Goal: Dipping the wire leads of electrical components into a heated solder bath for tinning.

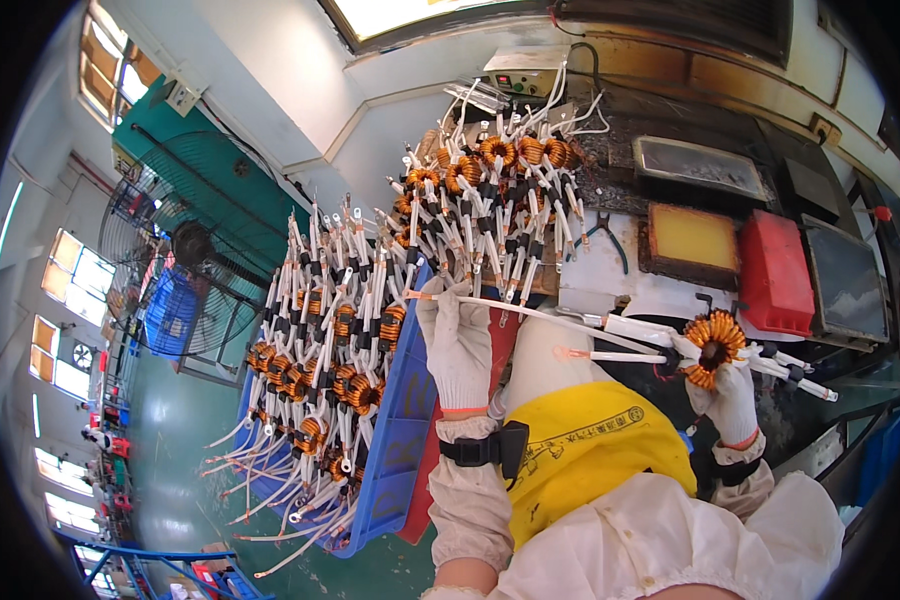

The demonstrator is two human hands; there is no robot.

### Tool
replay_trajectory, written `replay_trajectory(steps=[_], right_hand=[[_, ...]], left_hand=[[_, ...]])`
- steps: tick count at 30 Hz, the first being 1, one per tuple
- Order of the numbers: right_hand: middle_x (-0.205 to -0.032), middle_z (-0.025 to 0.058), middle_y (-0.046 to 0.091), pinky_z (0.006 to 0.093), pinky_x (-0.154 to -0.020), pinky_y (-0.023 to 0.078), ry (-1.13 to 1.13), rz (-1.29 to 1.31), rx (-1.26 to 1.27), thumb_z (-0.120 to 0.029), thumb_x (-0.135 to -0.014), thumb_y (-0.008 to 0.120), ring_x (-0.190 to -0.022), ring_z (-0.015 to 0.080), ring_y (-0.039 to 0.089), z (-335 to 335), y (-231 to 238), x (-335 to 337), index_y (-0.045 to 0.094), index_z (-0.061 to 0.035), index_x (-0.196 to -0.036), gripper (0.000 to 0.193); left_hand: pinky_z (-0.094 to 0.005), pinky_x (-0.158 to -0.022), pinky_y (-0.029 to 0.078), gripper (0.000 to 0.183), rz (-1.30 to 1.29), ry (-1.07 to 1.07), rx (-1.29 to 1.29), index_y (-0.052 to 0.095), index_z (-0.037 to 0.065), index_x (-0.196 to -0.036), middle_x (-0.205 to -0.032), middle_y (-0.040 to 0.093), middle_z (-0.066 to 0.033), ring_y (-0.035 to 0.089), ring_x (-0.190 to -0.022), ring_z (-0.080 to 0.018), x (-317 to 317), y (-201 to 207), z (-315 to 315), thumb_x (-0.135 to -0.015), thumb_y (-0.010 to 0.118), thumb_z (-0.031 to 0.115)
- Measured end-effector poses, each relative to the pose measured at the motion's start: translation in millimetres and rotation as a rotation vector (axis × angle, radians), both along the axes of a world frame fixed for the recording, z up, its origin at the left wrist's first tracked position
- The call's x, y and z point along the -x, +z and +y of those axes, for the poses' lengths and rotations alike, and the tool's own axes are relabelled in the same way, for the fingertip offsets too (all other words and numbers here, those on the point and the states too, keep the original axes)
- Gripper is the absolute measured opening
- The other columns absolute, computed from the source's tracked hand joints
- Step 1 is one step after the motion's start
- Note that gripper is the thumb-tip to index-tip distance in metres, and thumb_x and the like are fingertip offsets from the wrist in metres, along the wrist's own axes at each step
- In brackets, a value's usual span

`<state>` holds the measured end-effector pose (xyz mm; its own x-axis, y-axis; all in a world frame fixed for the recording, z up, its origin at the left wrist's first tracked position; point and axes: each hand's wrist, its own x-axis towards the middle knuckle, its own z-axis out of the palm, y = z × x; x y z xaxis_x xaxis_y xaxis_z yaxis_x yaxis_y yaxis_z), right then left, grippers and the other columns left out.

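Blue plastic tray (395,450) noted at left, packed with copper-wound toroid coils (320,370) in white-sleeved leads; second coil batch (490,190) stacked on bench behind. Yellow apron (590,450) across lap. Left hand (457,345), gloved, closed around ends of long white leads (570,325). Right hand (732,395), gloved, closed on single toroid coil (713,345), held over lap, apart from tray. Step judged: lead straightening or inspection of one coil. Next move judged to require steady tension along leads, coil kept from twisting.
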<state>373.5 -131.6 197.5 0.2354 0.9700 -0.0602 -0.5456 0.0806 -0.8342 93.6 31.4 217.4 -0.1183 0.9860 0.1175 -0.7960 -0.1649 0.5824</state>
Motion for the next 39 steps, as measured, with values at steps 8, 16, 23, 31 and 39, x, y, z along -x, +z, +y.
replay_trajectory(steps=[8, 16, 23, 31, 39], right_hand=[[-0.091, 0.0091, 0.058, 0.0257, -0.053, 0.046, 0.016, 0.021, -0.012, -0.015, -0.082, 0.055, -0.066, 0.0142, 0.056, 4, -2, -4, 0.044, 0.0014, -0.118, 0.041], [-0.108, 0.0126, 0.055, 0.0299, -0.066, 0.050, 0.019, 0.058, -0.070, -0.015, -0.084, 0.059, -0.081, 0.0166, 0.059, 0, 14, -8, 0.039, 0.0002, -0.125, 0.049], [-0.103, 0.0090, 0.058, 0.0260, -0.065, 0.051, -0.097, -0.879, 0.014, -0.006, -0.078, 0.065, -0.083, 0.0117, 0.058, -3, -13, -22, 0.044, -0.0004, -0.116, 0.044], [-0.090, 0.0084, 0.060, 0.0277, -0.066, 0.049, -0.208, -0.637, 0.054, -0.012, -0.083, 0.060, -0.074, 0.0148, 0.059, 19, 13, -7, 0.051, -0.0013, -0.109, 0.029], [-0.069, 0.0065, 0.061, 0.0244, -0.054, 0.046, -0.318, -0.383, 0.065, -0.012, -0.086, 0.056, -0.060, 0.0128, 0.058, 25, -8, -15, 0.057, 0.0008, -0.091, 0.013]], left_hand=[[-0.0286, -0.072, 0.050, 0.024, -0.005, -0.216, 0.159, 0.050, 0.002, -0.109, -0.095, 0.059, -0.0071, 0.058, -0.079, -0.0138, -30, 7, -17, -0.093, 0.052, 0.020], [-0.0282, -0.074, 0.050, 0.031, 0.151, -0.366, 0.171, 0.053, 0.002, -0.105, -0.091, 0.059, -0.0065, 0.058, -0.080, -0.0145, -51, -7, -19, -0.092, 0.054, 0.030], [-0.0267, -0.067, 0.049, 0.037, 0.199, -0.411, 0.230, 0.056, 0.003, -0.099, -0.082, 0.056, -0.0030, 0.055, -0.073, -0.0118, -72, 4, -31, -0.092, 0.051, 0.039], [-0.0266, -0.064, 0.044, 0.030, 0.334, -0.961, 0.173, 0.052, 0.006, -0.091, -0.079, 0.050, -0.0018, 0.048, -0.066, -0.0112, -129, -5, -82, -0.094, 0.048, 0.036], [-0.0288, -0.064, 0.044, 0.031, 0.298, -0.923, 0.193, 0.050, 0.004, -0.092, -0.078, 0.048, -0.0030, 0.046, -0.068, -0.0126, -137, -24, -89, -0.096, 0.045, 0.035]])
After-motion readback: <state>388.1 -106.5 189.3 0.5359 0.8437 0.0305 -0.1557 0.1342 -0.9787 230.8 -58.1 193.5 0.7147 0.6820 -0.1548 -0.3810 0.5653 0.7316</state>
